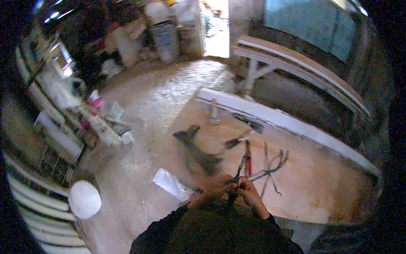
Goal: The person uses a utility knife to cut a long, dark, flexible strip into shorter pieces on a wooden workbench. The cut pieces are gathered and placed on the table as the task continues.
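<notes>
Close in front of my body, at the near edge of the wooden table [313, 186], my two hands meet. My left hand [213, 186] is blurred, its fingers closed at a thin dark green, stem-like strip [239, 170] that points up and away. From the other side, my right hand [249, 194] pinches the same strip near its lower end. Just beyond the fingers lies a red-handled tool [248, 163], its kind unclear. Right of it are several crossed dark thin strips [270, 172]. Further left, a dark, crumpled, cloth-like piece [198, 151] rests on the table.
A small clear bottle with a reddish top [215, 115] and a dark-bristled brush [233, 143] stand and lie farther back. White plastic wrapping [172, 185] is at left. A long bench [296, 59] runs behind; a round white-topped stool [84, 200] stands left.
</notes>
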The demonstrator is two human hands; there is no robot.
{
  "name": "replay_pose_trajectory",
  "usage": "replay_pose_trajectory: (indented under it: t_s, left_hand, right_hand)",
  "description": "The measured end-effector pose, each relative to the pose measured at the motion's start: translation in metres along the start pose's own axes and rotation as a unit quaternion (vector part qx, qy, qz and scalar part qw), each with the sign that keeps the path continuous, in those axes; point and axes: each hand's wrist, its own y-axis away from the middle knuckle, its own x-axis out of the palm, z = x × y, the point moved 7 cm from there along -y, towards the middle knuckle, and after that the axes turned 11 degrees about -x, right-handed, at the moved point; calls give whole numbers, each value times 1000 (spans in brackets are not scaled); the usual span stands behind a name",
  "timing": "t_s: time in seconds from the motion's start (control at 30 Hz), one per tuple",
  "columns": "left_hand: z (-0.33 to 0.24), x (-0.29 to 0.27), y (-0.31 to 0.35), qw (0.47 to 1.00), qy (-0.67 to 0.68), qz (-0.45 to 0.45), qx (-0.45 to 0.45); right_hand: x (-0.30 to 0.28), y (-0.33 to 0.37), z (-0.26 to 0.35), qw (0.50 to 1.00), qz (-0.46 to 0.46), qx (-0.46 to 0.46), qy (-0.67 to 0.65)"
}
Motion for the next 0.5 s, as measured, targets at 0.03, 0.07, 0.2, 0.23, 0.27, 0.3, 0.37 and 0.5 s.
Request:
replay_pose_trajectory:
  t_s: [0.03,0.07,0.2,0.23,0.27,0.3,0.37,0.5]
  left_hand:
    - [2,-11,13,999,46,-12,-2]
    - [14,-33,27,995,-21,-76,-54]
    - [81,-102,92,964,179,-188,51]
    - [70,-125,127,961,162,-224,21]
    - [62,-148,162,954,145,-260,-11]
    - [59,-168,194,948,155,-275,-31]
    - [62,-203,254,934,178,-301,-78]
    - [108,-263,349,892,191,-406,-54]
  right_hand:
    - [20,-7,-1,999,20,10,-30]
    - [45,-15,-6,997,41,23,-64]
    - [133,-47,-67,981,190,21,-31]
    - [166,-56,-70,975,220,19,-22]
    - [202,-59,-69,968,244,48,-43]
    - [241,-62,-75,957,270,83,-59]
    - [312,-61,-90,931,317,157,-90]
    - [430,-63,-126,888,428,147,-89]
